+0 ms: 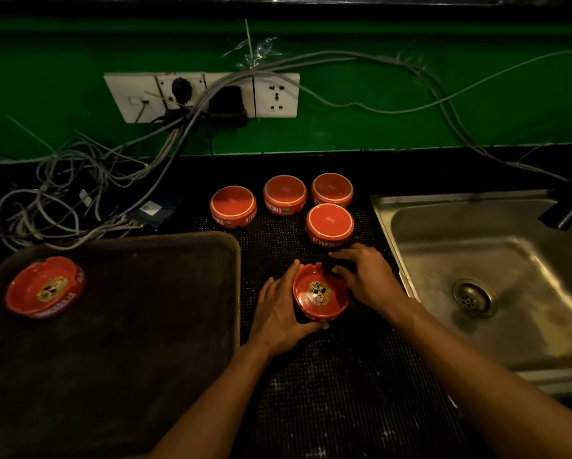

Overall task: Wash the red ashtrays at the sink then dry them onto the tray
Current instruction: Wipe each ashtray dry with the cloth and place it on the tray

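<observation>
Red round ceramic ashtray point(320, 294) with a gold lion emblem inside, upright on the dark studded mat point(344, 376) covering the surface, between brown rectangular tray point(145, 293) and stainless steel sink point(476, 260). Left hand point(283, 313) cupped around its left side, fingers curled against the wall and under the near rim. Right hand point(365, 276) at the far right rim, fingers bent over a small dark object point(329, 265) pressed at the edge; impossible to tell what that object is. Second red ashtray point(45, 286), emblem up, on the tray's far left corner. Four more red ashtrays point(286, 193) upside down on the mat behind the hands, near the sink's left edge. White socket panel point(201, 96) and tangled grey cables point(79, 180) against green wall point(410, 94).
</observation>
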